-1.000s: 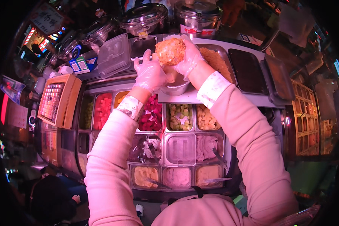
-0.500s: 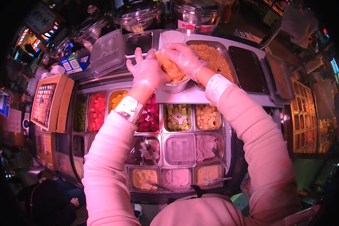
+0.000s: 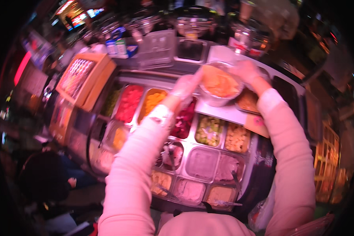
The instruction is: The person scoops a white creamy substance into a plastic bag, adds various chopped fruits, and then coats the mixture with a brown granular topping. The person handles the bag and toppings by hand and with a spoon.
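Note:
A round metal bowl [image 3: 215, 101] holds orange-golden crumbly food, with a smooth, pale orange flap [image 3: 213, 74] at its left side. My gloved left hand [image 3: 186, 87] grips the bowl's left side, its fingers pointing up along the rim. At the far right rim, my gloved right hand [image 3: 246, 72] is closed on the bowl; motion blurs both hands' fingertips. Under and beside the bowl is a white board [image 3: 208, 112]. Just right of it, partly behind my right wrist, a metal tray of brown crumbs [image 3: 247, 103] shows.
Nearer me, a counter holds metal pans of red cubes [image 3: 129, 104], yellow cubes [image 3: 152, 103], green pieces [image 3: 209, 129], pale cubes [image 3: 237, 137] and creamy spreads [image 3: 189, 189]. A wooden box [image 3: 80, 78] stands left. Lidded pots [image 3: 192, 23] line the back. A person [image 3: 47, 177] is at the lower left.
The view has turned, so the counter sits further right. My left hand's spread fingers have come together against the bowl. My right hand has moved from the food to the far right rim.

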Available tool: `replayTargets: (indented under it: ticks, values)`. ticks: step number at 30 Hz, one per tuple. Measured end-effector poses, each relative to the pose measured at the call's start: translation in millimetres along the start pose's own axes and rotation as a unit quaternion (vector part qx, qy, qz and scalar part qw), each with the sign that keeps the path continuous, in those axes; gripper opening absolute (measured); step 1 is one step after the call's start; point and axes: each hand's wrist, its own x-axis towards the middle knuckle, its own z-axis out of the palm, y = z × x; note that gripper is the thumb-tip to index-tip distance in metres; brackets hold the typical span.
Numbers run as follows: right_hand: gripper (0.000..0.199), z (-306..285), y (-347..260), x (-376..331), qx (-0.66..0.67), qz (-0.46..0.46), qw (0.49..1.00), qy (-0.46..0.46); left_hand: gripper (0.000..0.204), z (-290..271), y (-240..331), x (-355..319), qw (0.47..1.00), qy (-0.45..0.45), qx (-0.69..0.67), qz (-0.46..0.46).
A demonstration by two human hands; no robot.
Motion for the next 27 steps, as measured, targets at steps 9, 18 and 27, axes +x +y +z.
replayTargets:
  ticks: [9, 18, 27]
  values:
    - [0.012, -23.2, -2.3, -24.1, 0.349, 0.079, 0.926, 0.121, 0.046, 9.5, 26.1, -11.9, 0.935, 0.103, 0.32, 0.113]
    - [0.004, -71.6, -11.1, -50.0, 0.563, 0.086, 0.822, 0.003, 0.025, 42.8, 84.0, 14.0, 0.995, 0.067, 0.058, -0.054]
    - [0.024, -169.5, -68.6, -71.0, 0.64, -0.057, 0.759, 0.107, 0.017, 53.3, 159.9, -25.8, 0.987, 0.112, -0.113, 0.036]
